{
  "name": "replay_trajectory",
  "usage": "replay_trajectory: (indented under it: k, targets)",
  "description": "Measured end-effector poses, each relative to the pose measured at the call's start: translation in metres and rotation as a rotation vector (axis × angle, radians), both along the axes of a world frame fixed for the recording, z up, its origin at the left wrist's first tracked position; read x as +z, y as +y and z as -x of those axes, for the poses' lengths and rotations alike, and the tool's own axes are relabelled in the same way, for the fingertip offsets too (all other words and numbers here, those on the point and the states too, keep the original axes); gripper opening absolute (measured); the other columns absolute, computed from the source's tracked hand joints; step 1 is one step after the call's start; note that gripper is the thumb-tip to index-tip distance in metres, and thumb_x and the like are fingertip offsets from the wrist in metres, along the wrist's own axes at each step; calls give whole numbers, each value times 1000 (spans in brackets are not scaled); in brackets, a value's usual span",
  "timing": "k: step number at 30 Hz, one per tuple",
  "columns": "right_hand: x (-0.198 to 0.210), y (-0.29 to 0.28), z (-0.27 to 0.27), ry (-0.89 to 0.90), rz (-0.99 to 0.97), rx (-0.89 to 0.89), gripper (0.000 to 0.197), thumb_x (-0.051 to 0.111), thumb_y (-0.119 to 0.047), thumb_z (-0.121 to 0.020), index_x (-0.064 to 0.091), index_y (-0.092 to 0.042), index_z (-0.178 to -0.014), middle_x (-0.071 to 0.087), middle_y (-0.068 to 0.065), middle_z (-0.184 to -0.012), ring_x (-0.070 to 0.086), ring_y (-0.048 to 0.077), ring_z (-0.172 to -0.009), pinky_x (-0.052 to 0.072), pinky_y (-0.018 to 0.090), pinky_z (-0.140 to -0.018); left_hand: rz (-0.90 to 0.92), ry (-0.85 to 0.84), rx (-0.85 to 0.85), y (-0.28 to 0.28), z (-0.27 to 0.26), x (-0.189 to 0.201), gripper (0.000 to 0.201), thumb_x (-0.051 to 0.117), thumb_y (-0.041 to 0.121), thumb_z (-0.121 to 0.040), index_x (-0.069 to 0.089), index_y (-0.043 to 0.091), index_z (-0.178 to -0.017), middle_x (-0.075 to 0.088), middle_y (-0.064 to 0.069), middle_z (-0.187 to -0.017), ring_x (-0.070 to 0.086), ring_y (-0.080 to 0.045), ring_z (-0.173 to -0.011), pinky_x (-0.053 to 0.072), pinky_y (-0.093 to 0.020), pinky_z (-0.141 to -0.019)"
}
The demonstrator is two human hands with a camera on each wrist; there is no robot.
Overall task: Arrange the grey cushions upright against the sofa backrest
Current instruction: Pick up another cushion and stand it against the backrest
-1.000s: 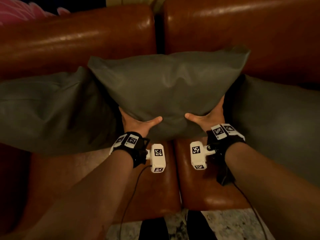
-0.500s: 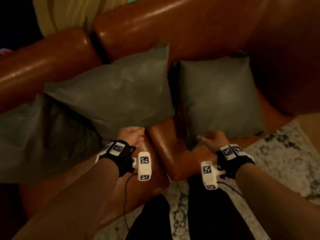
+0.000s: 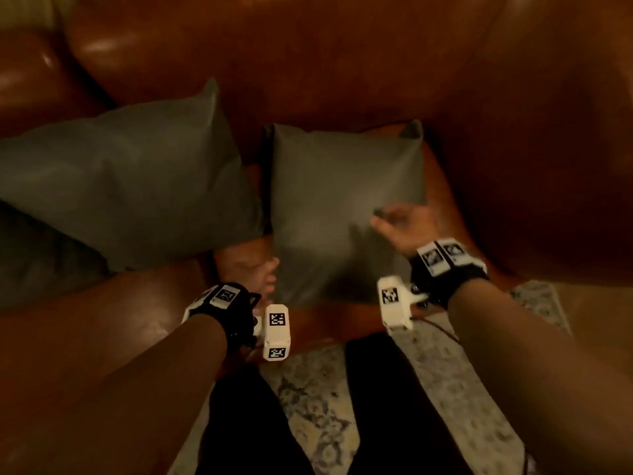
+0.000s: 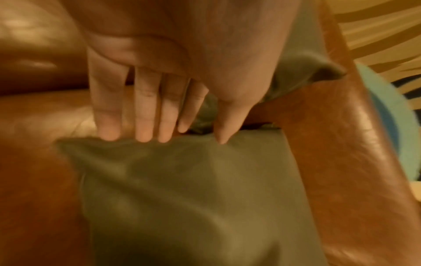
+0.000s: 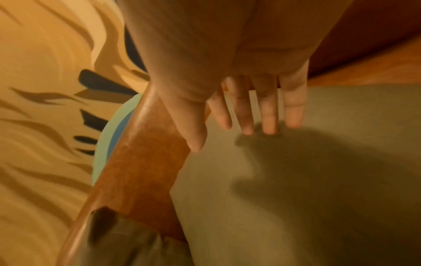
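Observation:
Three grey cushions sit on the brown leather sofa. The middle cushion leans against the backrest, partly over the left cushion. In the sofa's right corner rests the right cushion, tilted back; how upright it is I cannot tell. My left hand is at that cushion's lower left edge; in the left wrist view its straight fingers touch the edge of the cushion. My right hand hovers open over the cushion's right side, its fingers spread above the cushion, casting a shadow.
The sofa's right armrest rises close beside the right cushion. A patterned rug lies in front of the seat, with my dark-clothed legs standing on it. A patterned curtain hangs behind the backrest.
A second ago both hands held the middle cushion by its lower edge. They have let go and moved right to the right cushion, and my view has turned right.

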State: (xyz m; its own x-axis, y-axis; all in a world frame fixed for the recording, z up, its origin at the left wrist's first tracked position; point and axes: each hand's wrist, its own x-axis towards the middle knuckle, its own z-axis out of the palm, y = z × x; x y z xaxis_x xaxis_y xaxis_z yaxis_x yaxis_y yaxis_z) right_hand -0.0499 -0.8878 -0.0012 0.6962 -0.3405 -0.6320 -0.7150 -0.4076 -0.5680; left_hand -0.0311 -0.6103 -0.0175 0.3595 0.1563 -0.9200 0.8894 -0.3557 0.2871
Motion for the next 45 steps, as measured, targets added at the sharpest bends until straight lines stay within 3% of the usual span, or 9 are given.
replay_trajectory:
  k: [3,7,11,15,19,24,33,38,45]
  targets:
    - [14,-18,-55,-12,72,276,56,79,-42,-84,66,-13,-131,70,5,-130,64,22,-123,44,24,-95,-4,77,107,-35,32,-19,75,77,63,-71,63,6,-117,69,-9,-98,70,-29,-91,58,-45,-88]
    - [15,-21,-120,-25,218,629,80,82,-51,-77,55,-17,-143,59,7,-145,53,26,-136,44,35,-109,-10,-2,146,-70,58,-44,112,69,92,-46,53,35,-142,52,7,-150,50,-22,-137,35,-46,-118]
    - [-15,-9,-167,161,397,1034,128,87,-64,-62,20,-21,-161,24,11,-165,25,39,-151,30,52,-121,43,-88,331,-103,52,-28,77,66,60,-85,40,32,-152,46,9,-148,41,-14,-140,28,-33,-115]
    - [-50,4,-192,223,478,1179,159,89,-70,-45,-11,-29,-162,-2,10,-171,4,43,-157,16,63,-123,152,-39,672,-117,54,-63,130,80,84,-33,49,30,-147,50,2,-152,54,-25,-132,37,-44,-115]
    - [-71,-3,-197,248,473,1153,165,89,-74,-39,-20,-38,-158,0,12,-171,13,45,-155,22,63,-121,209,188,766,-113,64,-120,133,81,86,-14,58,26,-130,63,-5,-136,66,-29,-112,45,-48,-106]
    - [-53,-18,-198,196,240,1029,163,92,-70,-30,-3,-41,-159,30,1,-166,39,33,-147,35,50,-119,126,38,699,-119,38,-60,95,83,44,-78,38,10,-154,47,-6,-154,46,-29,-141,32,-30,-109]
    - [-26,-117,-124,-411,-77,292,142,101,-23,-49,14,-23,-161,42,-4,-155,44,10,-140,36,31,-119,64,-604,384,-125,-38,-14,109,97,40,-42,52,13,-138,65,2,-135,62,-13,-124,44,-36,-113]
    - [-52,-111,-133,-554,-91,88,147,100,-18,-53,2,-15,-162,34,0,-161,39,8,-144,30,7,-114,-29,-828,182,-113,-102,-21,118,100,27,-44,42,9,-145,57,5,-138,56,-9,-127,41,-7,-102]
    - [-96,-118,-133,-485,-87,68,155,99,-44,-37,4,-30,-158,38,-4,-157,42,11,-145,35,43,-122,-97,-738,119,-102,-118,-55,143,101,27,-44,14,19,-157,38,-1,-158,40,-17,-143,29,-30,-119]
